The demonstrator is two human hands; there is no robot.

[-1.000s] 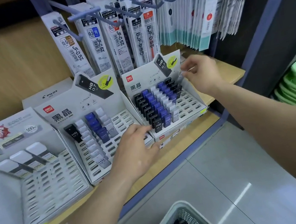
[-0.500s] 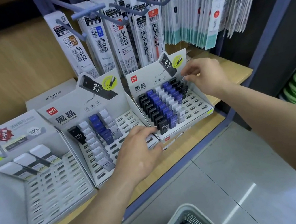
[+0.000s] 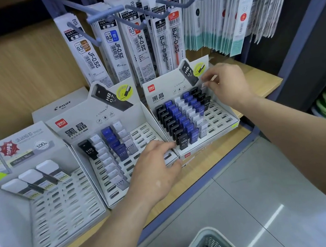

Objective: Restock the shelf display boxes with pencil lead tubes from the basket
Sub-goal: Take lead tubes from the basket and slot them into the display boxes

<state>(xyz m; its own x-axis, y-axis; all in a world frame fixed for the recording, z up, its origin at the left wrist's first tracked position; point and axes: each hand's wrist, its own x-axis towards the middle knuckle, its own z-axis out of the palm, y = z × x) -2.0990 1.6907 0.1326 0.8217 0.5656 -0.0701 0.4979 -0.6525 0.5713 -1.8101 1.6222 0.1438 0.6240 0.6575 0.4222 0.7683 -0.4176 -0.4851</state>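
Here, the right hand (image 3: pixel 228 84) curls over the back lead tubes (image 3: pixel 180 118) in the right display box (image 3: pixel 224 123); whether it holds one is unclear. The left hand (image 3: pixel 156 173) rests loose on a corner of the middle box (image 3: pixel 110 201). More tubes lie in the basket (image 3: pixel 198 243).

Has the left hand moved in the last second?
No. The left hand sits by the front left corner of the right display box, just as it did before.

The display box (image 3: pixel 160 94) at the right grip (image 3: pixel 228 86) reads "deli", "黑晶", "HB 0.7". The white box (image 3: pixel 60 109) beyond the left grip (image 3: pixel 154 173) reads "PILOT"; the hanging packs (image 3: pixel 117 51) read "JF-0.5".
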